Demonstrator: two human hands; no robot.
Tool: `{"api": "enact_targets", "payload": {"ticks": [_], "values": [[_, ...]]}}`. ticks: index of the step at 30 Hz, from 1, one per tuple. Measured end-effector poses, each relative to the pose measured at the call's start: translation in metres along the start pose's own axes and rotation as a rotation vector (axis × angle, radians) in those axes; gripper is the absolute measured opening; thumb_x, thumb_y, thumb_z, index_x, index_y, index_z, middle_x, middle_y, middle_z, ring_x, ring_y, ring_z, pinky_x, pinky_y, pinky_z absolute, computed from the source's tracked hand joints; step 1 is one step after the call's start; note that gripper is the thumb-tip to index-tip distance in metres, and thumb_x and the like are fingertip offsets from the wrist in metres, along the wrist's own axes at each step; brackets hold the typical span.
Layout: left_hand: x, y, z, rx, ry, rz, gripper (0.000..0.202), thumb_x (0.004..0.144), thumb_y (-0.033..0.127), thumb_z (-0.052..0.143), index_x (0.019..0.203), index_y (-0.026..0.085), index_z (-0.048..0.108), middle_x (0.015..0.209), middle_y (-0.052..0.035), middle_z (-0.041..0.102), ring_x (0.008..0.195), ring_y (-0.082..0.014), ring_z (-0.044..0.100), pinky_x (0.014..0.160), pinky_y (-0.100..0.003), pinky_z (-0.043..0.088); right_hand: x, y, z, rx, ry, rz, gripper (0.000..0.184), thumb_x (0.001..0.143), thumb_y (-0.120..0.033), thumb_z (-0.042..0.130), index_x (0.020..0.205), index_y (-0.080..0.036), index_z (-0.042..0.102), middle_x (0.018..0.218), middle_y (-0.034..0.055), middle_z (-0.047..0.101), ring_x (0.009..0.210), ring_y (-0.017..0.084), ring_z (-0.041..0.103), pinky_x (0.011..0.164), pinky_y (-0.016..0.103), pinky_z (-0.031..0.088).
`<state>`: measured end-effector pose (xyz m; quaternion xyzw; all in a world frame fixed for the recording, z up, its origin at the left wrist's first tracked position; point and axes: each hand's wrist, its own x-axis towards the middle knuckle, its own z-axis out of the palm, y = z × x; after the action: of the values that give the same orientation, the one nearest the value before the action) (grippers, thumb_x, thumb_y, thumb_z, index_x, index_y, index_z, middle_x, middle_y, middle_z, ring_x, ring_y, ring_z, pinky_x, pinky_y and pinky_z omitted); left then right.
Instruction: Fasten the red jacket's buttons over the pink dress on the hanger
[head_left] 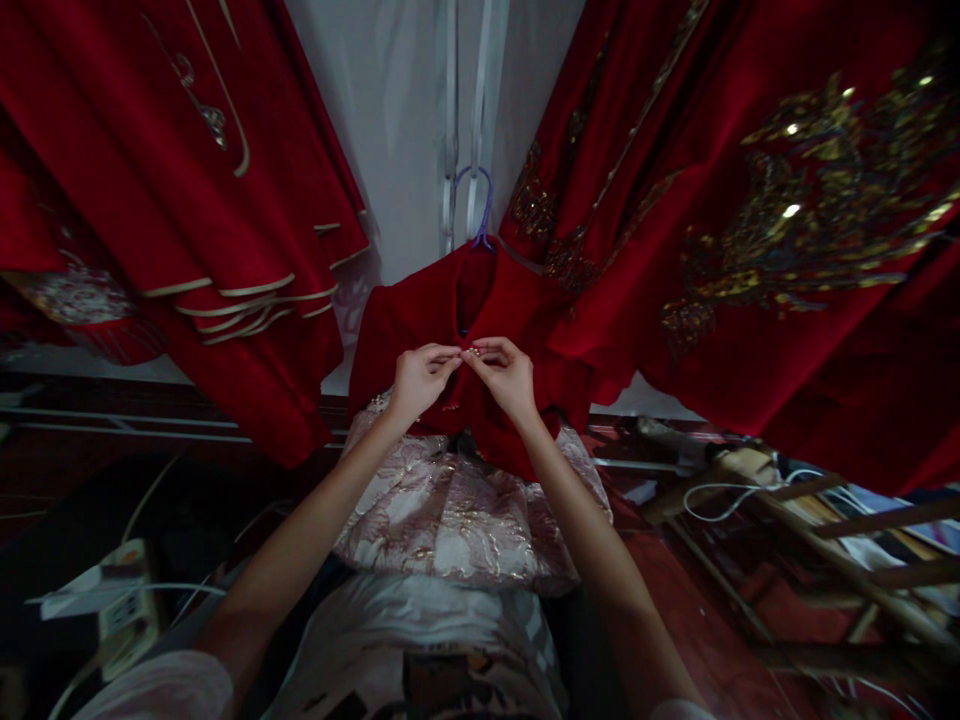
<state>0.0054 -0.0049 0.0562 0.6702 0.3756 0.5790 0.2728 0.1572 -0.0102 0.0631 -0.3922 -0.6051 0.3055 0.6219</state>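
A short red jacket hangs in front of me on a blue hanger, its collar toward the wall. My left hand pinches the jacket's front edge just below the neck opening. Opposite it, my right hand is closed at the same spot, fingertips nearly meeting the left ones. Small pale beads show at the right fingertips; their exact form is too small to tell. Further down the front is another small beaded trim. Pale pink brocade fabric with a shiny pattern lies across my lap, under the jacket's lower part.
Red garments with pale piping hang at left, and red ones with gold sequin embroidery at right. A power strip with cables is at lower left. A wooden rack holding papers and a white cable stands at lower right.
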Motion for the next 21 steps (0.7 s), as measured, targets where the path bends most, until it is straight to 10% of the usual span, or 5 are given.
{"api": "enact_targets", "payload": {"ticks": [21], "values": [[0.0062,0.0047,0.0,0.124,-0.004,0.118,0.019,0.079,0.032,0.065,0.09,0.02,0.075,0.09,-0.006,0.074,0.077,-0.0162,0.069,0.069,-0.027,0.059,0.0085,0.0012,-0.0052,0.092,-0.045,0.052,0.033,0.065,-0.039,0.077,0.086,-0.018,0.063,0.084,0.0036,0.068,0.073,0.013,0.063,0.074,0.029,0.054]]}}
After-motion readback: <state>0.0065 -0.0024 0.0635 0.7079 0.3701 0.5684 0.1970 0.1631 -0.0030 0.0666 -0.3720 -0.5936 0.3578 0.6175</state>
